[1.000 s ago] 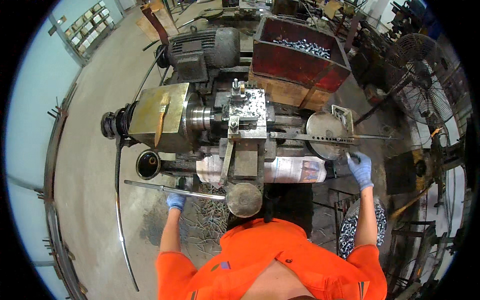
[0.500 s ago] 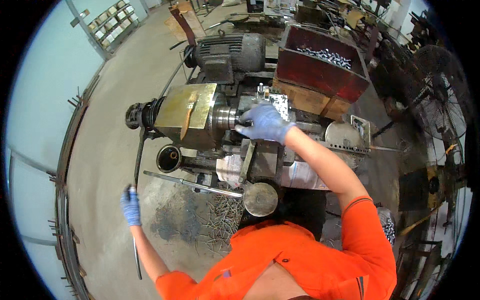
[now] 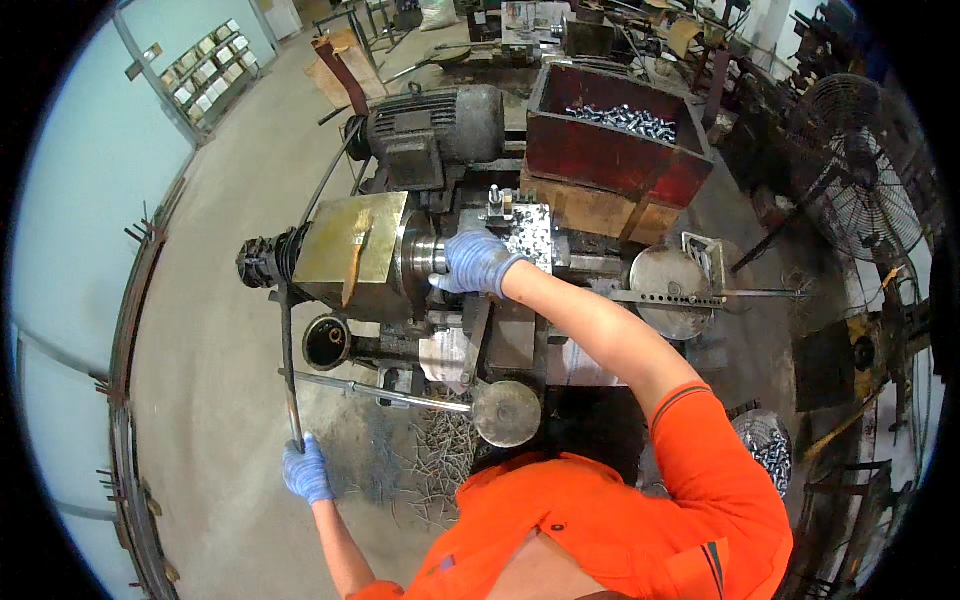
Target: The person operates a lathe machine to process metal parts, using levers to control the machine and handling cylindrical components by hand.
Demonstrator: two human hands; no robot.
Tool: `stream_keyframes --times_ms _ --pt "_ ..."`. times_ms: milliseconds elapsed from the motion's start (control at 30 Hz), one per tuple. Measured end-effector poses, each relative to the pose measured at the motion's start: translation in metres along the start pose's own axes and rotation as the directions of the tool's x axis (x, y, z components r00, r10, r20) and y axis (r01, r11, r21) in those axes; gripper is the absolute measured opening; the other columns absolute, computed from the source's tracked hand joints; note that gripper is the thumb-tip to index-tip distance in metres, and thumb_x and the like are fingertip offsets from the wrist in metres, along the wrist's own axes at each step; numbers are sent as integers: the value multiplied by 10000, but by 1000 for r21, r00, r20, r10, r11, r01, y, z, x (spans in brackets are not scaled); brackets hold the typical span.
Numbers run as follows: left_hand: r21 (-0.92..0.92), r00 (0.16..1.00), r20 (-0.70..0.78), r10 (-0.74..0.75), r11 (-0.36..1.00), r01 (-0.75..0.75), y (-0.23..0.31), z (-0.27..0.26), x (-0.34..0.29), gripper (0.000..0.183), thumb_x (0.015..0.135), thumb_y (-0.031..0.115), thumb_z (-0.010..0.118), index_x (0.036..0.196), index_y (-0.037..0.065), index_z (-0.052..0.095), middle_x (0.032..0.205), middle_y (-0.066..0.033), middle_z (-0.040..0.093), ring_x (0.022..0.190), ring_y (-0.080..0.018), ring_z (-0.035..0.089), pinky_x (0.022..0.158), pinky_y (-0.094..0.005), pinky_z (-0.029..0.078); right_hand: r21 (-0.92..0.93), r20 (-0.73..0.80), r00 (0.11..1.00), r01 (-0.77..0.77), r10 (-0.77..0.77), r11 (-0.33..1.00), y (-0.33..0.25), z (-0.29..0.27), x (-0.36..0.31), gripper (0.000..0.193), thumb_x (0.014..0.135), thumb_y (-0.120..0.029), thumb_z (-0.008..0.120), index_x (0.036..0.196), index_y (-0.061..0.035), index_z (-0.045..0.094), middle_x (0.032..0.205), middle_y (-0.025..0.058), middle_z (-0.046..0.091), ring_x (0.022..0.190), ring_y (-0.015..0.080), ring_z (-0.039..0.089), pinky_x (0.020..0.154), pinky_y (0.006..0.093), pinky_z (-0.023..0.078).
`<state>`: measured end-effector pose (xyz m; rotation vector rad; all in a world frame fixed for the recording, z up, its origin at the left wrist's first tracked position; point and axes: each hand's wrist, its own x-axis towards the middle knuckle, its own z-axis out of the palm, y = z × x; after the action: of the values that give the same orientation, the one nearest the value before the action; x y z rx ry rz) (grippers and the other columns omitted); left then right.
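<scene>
Both my hands wear blue gloves. My left hand [image 3: 306, 472], low on the left, is closed round the lower part of a long dark lever [image 3: 289, 365] that runs up to the machine's left end. My right hand [image 3: 476, 262] is at the bright metal spindle nose [image 3: 426, 256], its fingers curled and its thumb beside the spindle. Whatever lies inside those fingers is hidden. Left of it, a wooden-handled brush [image 3: 355, 262] rests on the yellowish metal cover [image 3: 318, 240] of the headstock. Behind my right hand is a small upright bolt post [image 3: 495, 200] on the slide.
A dark red bin [image 3: 610, 150] of shiny metal parts stands on a wooden crate behind the machine, beside an electric motor [image 3: 437, 130]. A chrome bar [image 3: 375, 392] with a round disc [image 3: 506, 413] crosses in front. Metal scraps [image 3: 445, 450] litter the floor. A fan [image 3: 860, 180] stands right.
My left hand has moved right and down, swinging the lever's lower end rightward. The right hand stays at the spindle, its fingers more curled. The whole view has shifted slightly.
</scene>
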<state>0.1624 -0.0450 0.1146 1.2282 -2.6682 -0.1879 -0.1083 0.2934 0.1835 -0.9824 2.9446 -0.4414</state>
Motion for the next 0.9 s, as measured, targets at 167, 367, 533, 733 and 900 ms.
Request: stream_keyframes --times_ms 167,367,533,733,900 --pt "-34 988 27 151 988 -150 -9 7 18 342 761 419 569 841 86 569 767 -143 615 736 -331 598 653 -438 452 -44 -27 998 -52 51 998 -5 -3 -3 454 723 -479 571 699 -31 636 643 184 597 629 349 590 644 411 474" --pt "-509 896 206 395 825 -246 -44 39 97 345 786 292 602 998 22 568 682 -107 595 576 -226 577 543 -354 464 -131 -104 978 -193 180 972 -15 -60 -26 515 742 -546 511 670 -59 663 646 156 616 644 320 606 671 389 483" --pt "-739 853 305 424 671 -69 -22 40 98 281 790 198 623 942 -29 559 624 -60 550 499 -138 528 444 -276 432 93 -245 856 -447 455 890 55 -140 -71 536 747 -586 496 680 -91 688 658 139 632 695 292 627 733 362 492" --pt "-751 880 234 414 652 -107 -22 47 101 319 794 283 626 829 -25 552 579 -54 532 460 -142 496 453 -276 420 -29 -720 667 -305 191 952 85 -154 -113 469 724 -472 582 1014 -107 630 1152 177 538 1028 322 532 866 395 435" --pt "-779 799 425 425 621 85 -24 34 93 377 827 377 586 825 2 546 599 -86 539 513 -171 485 511 -299 408 280 -665 685 -139 296 950 52 -79 -208 298 703 -362 649 833 -94 650 958 143 595 853 312 579 748 394 466"
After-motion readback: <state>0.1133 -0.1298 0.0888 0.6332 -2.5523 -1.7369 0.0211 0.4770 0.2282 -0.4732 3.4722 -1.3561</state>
